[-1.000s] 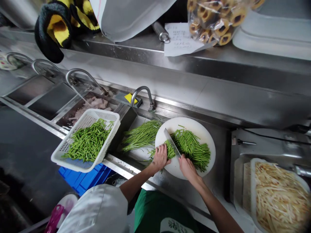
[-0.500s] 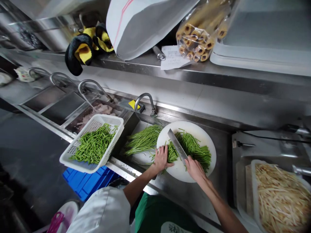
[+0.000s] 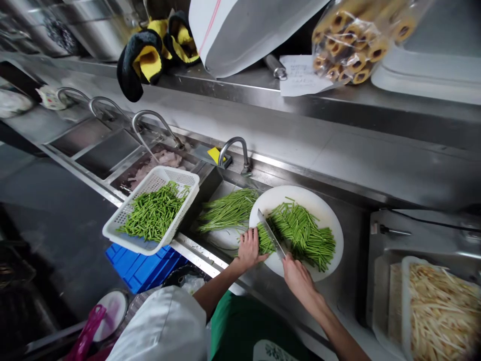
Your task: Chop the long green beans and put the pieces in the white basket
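My left hand (image 3: 248, 249) presses down on a bundle of thin green stems (image 3: 265, 241) at the left side of a round white cutting board (image 3: 270, 197). They look like garlic scapes. In my right hand (image 3: 297, 276) is a kitchen knife (image 3: 271, 234), its handle gripped and its blade standing against the cut end of the bundle, just right of my left fingers. Short cut stems (image 3: 310, 233) are heaped on the board right of the blade. Long uncut stems (image 3: 229, 210) lie in the sink left of the board.
A white perforated basket (image 3: 112, 231) of cut stems rests on the sink edge, above a blue crate (image 3: 141, 265). Behind stands a curved faucet (image 3: 236, 140). Water runs onto pale meat (image 3: 165, 159) farther left. A tub of whitish strips (image 3: 443, 301) stands right; a loaded shelf (image 3: 240, 90) overhangs.
The knife has shifted left along the bundle, closer to my left hand, and more cut pieces lie right of it. The whole view has shifted slightly.
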A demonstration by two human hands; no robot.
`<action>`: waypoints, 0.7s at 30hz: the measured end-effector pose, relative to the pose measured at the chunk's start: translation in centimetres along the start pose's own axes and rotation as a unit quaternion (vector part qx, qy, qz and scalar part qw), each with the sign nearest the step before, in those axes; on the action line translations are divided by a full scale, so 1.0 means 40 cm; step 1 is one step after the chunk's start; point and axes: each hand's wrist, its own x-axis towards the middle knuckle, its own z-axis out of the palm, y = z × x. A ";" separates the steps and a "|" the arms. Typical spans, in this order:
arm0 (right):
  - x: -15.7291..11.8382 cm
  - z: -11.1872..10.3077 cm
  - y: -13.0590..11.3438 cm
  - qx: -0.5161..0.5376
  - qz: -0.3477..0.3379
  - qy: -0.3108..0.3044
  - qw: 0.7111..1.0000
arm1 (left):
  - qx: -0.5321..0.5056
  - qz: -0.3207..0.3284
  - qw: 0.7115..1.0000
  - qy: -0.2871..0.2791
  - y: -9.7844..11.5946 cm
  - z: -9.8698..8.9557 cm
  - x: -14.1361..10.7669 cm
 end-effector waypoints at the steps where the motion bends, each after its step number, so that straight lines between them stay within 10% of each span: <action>1: 0.009 0.001 -0.005 0.002 -0.002 0.002 1.000 | 0.002 0.003 1.000 0.000 0.000 0.002 0.002; 10: 0.100 0.035 -0.031 0.034 0.001 0.012 0.999 | -0.007 0.001 1.000 0.008 0.007 0.020 -0.012; 21: 0.071 0.028 0.169 0.073 0.045 0.013 0.996 | 0.014 0.036 0.999 0.011 0.120 0.074 0.063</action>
